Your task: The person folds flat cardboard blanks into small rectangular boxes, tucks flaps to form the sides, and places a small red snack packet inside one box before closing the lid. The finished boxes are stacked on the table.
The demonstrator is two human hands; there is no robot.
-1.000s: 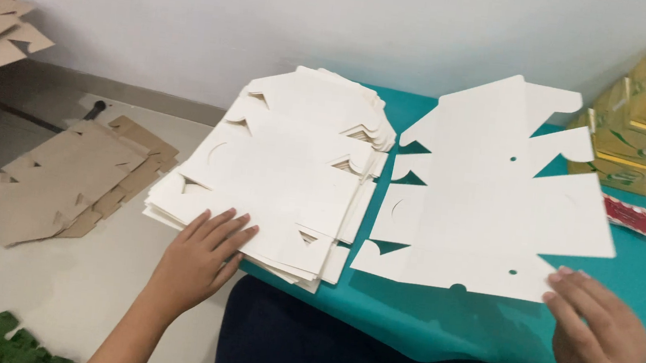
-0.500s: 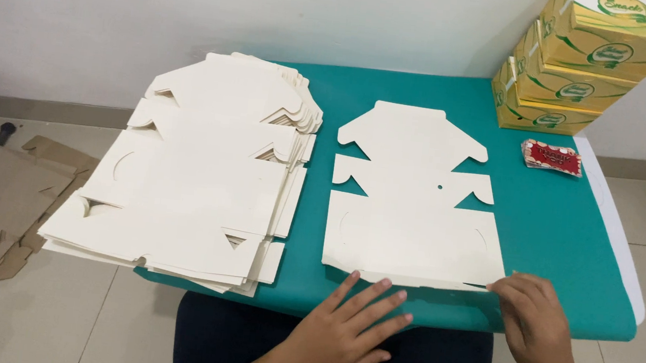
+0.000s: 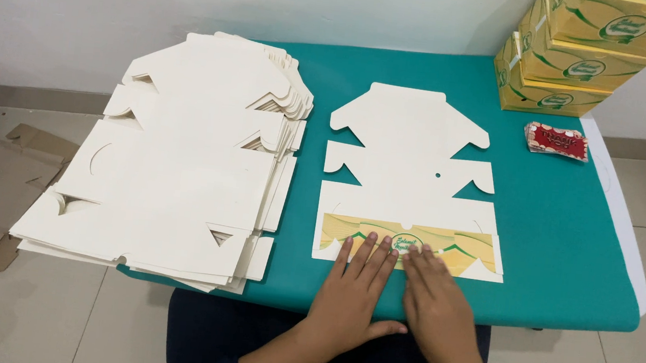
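Both hands, left hand (image 3: 351,292) and right hand (image 3: 438,306), press flat with fingers spread on the folded yellow flap (image 3: 412,245) of a box blank (image 3: 408,174) on the green table (image 3: 555,254). Left lies a blank stack (image 3: 180,166); finished boxes (image 3: 584,53) stand far right, a red packet (image 3: 556,140) beside them.

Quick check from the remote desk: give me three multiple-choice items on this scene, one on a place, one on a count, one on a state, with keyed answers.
1. Where is the thick stack of flat cream carton blanks?
A. left part of the teal table
B. floor
C. on the yellow boxes

2. How many yellow printed boxes are piled at the far right corner?
A. one
B. three
C. six

3. The single flat blank under the left hand and right hand has its near flap:
A. torn off
B. unfolded
C. folded over, print showing

Answers: A, stack overhangs the left edge; B, three stacked; C, yellow strip faces up.
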